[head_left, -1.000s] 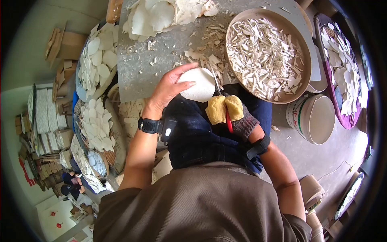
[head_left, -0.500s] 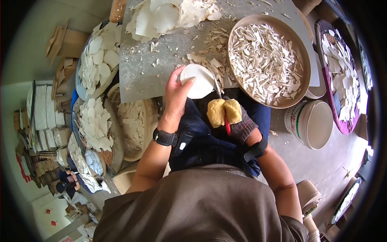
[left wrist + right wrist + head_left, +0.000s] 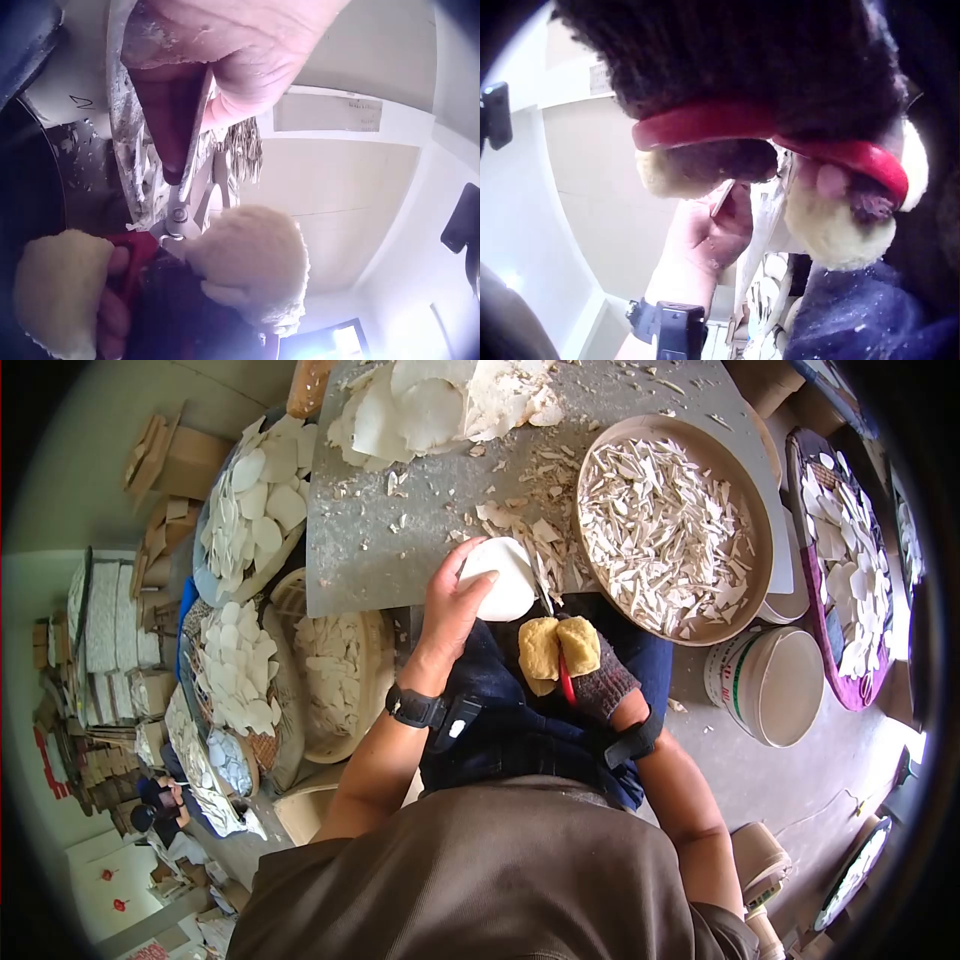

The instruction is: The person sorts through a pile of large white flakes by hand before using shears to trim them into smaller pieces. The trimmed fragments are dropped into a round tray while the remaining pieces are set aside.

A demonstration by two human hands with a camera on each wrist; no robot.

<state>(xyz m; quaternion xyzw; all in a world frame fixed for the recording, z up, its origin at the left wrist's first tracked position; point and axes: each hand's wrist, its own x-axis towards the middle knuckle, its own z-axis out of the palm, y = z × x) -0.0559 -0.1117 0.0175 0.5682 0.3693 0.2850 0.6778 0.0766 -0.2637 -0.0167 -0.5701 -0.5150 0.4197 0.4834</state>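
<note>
In the head view my bare left hand (image 3: 450, 615) pinches a thin white round slice (image 3: 508, 582), thumb on top and fingers underneath. The slice appears edge-on in the left wrist view. My right hand (image 3: 606, 682), in a dark knitted glove, grips red-handled scissors (image 3: 178, 215). Yellow foam padding (image 3: 541, 650) wraps the fingers around the handles. The scissor blades point away from me, right along the slice's right edge. In the right wrist view the red handle loops (image 3: 705, 124) go round the gloved fingers.
A round pan (image 3: 763, 550) heaped with white strips stands on the grey table (image 3: 350, 550). Larger white sheets (image 3: 430, 410) lie at the back left. White buckets (image 3: 790, 685) stand right, and baskets of slices (image 3: 235, 665) line the left. A person (image 3: 160, 805) is far left.
My left hand has shifted right and turned its grip on the slice, with its fingers now mostly beneath it. The right hand stays near the slice's edge with the scissors. The head view has shifted slightly.
</note>
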